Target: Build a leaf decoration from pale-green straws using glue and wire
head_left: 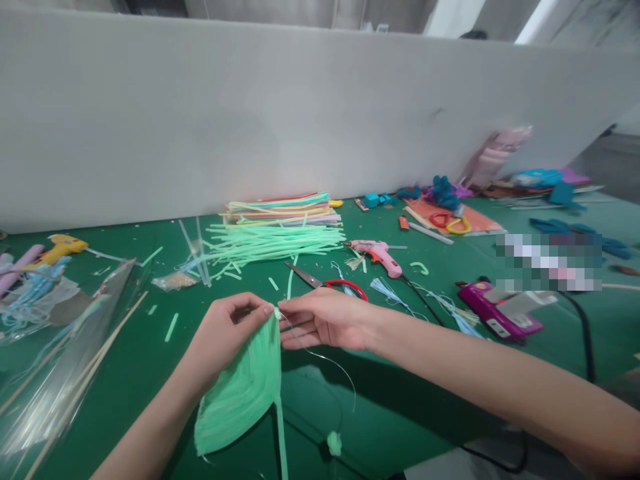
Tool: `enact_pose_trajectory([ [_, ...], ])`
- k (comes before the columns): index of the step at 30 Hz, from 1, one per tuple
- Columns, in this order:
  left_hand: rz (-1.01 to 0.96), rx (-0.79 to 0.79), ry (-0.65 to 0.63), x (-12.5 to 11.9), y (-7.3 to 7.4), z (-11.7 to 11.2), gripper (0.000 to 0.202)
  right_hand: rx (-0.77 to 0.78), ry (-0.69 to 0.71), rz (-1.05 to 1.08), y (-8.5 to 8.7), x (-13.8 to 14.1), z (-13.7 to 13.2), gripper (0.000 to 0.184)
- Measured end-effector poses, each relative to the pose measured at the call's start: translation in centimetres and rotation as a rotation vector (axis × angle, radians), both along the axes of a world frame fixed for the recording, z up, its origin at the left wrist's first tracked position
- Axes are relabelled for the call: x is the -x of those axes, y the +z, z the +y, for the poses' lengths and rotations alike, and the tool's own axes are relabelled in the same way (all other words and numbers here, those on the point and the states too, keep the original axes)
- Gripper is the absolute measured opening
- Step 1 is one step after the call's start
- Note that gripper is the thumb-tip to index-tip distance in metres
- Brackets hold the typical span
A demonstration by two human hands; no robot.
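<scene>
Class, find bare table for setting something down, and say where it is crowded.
Bare table between the left hand, which pinches a green leaf, and the sticks. Crowded: straws, scissors, pink glue gun behind the right hand, which holds wire.

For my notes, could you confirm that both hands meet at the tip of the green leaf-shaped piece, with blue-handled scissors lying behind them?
No: the head view shows the scissors have red handles, not blue. The left hand and right hand do meet at the tip of the green leaf-shaped piece.
</scene>
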State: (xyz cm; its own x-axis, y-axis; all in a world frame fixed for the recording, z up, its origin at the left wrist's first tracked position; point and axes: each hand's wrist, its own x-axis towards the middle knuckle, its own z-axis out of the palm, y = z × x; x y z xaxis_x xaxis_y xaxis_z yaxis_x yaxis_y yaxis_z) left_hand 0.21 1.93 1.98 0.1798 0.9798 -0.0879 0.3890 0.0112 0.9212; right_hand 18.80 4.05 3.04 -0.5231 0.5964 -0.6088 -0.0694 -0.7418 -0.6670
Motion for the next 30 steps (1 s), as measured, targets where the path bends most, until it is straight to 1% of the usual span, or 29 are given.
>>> enact_pose_trajectory([
  [7,-0.021,0.015,-0.016,0.1,-0.1,0.0,0.024,-0.015,-0.005,-0.063,0.3,0.5,0.0,0.012],
  [14,-0.033,0.035,-0.04,0.2,0.1,-0.1,0.025,0.031,0.026,-0.053,-0.2,0.5,0.4,0.008],
  [17,-0.054,0.055,-0.046,0.1,0.1,-0.2,0.024,0.014,0.037,-0.07,-0.2,0.5,0.5,0.008],
  [21,-0.073,0.086,-0.037,-0.3,-0.1,-0.3,0.025,-0.09,0.046,-0.118,-0.5,0.3,0.5,0.01],
  [24,-0.059,0.11,-0.023,-0.5,-0.3,-0.2,0.025,-0.27,0.071,-0.174,-0.8,-0.3,0.6,0.01],
  [26,-0.065,0.123,-0.003,-0.4,-0.4,-0.2,0.025,-0.411,0.1,-0.184,-0.9,-0.8,0.7,0.016],
  [27,-0.079,0.135,0.008,-0.3,-0.4,-0.1,0.026,-0.456,0.117,-0.172,-0.9,-1.1,0.7,0.02],
  [28,-0.098,0.149,0.017,-0.1,-0.5,-0.1,0.027,-0.479,0.133,-0.157,-0.9,-1.3,0.6,0.025],
  [30,-0.142,0.175,0.034,0.1,-0.6,0.0,0.029,-0.478,0.166,-0.13,-0.9,-1.5,0.3,0.031],
])
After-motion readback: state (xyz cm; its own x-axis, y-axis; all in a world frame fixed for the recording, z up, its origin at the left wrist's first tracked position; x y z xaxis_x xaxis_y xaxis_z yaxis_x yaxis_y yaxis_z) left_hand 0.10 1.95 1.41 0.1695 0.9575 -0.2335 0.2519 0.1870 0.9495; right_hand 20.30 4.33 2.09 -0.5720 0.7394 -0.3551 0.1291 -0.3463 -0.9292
